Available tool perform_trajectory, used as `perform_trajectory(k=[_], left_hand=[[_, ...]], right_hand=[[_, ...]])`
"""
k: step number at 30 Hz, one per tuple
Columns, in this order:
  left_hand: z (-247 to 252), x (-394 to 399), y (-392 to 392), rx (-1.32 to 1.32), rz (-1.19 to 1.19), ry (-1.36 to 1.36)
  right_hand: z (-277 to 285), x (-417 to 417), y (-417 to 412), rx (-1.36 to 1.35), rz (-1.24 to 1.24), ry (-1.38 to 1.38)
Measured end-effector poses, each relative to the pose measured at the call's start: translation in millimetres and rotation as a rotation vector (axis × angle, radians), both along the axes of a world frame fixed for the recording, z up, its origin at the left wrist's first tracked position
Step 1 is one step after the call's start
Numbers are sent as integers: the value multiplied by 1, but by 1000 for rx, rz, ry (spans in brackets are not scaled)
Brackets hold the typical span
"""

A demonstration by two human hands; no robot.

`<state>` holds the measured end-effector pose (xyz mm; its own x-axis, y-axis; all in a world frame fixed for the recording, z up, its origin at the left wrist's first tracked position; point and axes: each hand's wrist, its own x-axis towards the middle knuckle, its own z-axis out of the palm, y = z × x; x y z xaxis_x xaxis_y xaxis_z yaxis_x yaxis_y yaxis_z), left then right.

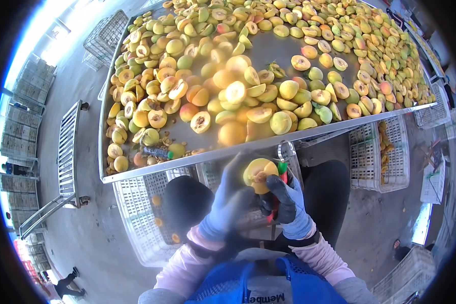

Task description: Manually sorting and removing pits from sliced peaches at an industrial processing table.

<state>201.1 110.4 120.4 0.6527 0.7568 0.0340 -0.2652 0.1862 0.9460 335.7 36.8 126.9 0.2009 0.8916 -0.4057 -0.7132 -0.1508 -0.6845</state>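
Note:
My right hand (285, 201), in a blue and dark glove, is closed round the red and green handle of a pitting tool (286, 150) with a curved metal loop at its tip. Its thumb touches a halved peach (259, 175), whose cut face with a brown centre shows. On the peach's left is my left hand (231, 193), in a similar glove and blurred; whether it grips the fruit cannot be told. Beyond both hands, whole and halved peaches (288, 90) lie heaped on a metal-rimmed table (197, 155).
White plastic crates stand below the table at left (136, 224) and right (364, 159), some holding fruit pieces. A bottle (157, 152) lies in the table's near left corner. A slatted metal cart (68, 152) stands on the floor at left. A person's legs (66, 285) show at lower left.

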Motion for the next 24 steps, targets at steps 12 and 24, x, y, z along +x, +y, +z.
perform_trajectory(k=[12,24], left_hand=[[29,-12,10,224,-135,443],[-15,-3,-14,401,336,424]], right_hand=[[29,32,0,-52,504,-294],[-5,-13,-7,163,13,-423]])
